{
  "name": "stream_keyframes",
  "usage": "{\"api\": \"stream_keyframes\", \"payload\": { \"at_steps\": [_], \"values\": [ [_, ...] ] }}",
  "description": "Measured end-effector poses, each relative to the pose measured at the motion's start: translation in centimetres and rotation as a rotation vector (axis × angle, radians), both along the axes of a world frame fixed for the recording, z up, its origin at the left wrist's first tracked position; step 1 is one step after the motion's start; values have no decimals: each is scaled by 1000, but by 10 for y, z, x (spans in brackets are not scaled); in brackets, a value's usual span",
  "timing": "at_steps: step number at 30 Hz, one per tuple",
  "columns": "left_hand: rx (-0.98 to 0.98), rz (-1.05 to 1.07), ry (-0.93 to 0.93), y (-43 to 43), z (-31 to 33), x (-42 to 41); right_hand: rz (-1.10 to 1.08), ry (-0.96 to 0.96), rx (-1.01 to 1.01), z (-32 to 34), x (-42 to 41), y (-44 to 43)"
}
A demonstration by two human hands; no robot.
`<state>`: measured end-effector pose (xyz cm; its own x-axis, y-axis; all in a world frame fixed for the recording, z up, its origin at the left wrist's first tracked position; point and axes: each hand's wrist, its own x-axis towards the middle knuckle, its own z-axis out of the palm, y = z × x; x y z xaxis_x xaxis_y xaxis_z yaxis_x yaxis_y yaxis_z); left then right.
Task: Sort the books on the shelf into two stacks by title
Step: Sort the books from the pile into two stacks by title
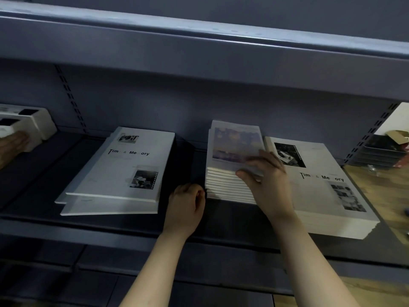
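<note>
Three book piles point(124, 169) on shelf point(110, 227). Pinching middle pile point(223, 185)'s top book point(234, 142) with right hand point(267, 180), left hand point(186, 202) curled just beside.

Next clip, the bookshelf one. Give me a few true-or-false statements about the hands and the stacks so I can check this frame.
1. The right hand grips the top book of the middle stack. True.
2. The left hand holds a Time & Memory book. False: it sits beside the middle stack's left edge, fingers curled, with no book in it.
3. The left stack and the right stack both show a Time & Memory cover on top. True.
4. The left stack is the tallest. False: it is only a few books; the other two are thicker.
5. The books stand upright. False: all lie flat on the shelf.
</note>
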<state>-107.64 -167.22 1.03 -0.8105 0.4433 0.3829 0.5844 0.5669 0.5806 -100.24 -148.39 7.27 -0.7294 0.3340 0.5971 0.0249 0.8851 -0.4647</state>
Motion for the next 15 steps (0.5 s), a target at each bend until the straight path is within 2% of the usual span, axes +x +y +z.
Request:
{"api": "stream_keyframes", "payload": {
  "at_steps": [3,7,12,15],
  "values": [
    [-11,-6,6,-2,2,5,-9,27,88,0,4,-7],
    [13,-37,-27,-8,8,12,64,102,108,-1,13,-21],
    [109,-90,21,-24,25,12,145,105,40,-5,22,-43],
    [177,-83,41,-37,43,5,235,4,-36,-14,22,-55]
  ]
}}
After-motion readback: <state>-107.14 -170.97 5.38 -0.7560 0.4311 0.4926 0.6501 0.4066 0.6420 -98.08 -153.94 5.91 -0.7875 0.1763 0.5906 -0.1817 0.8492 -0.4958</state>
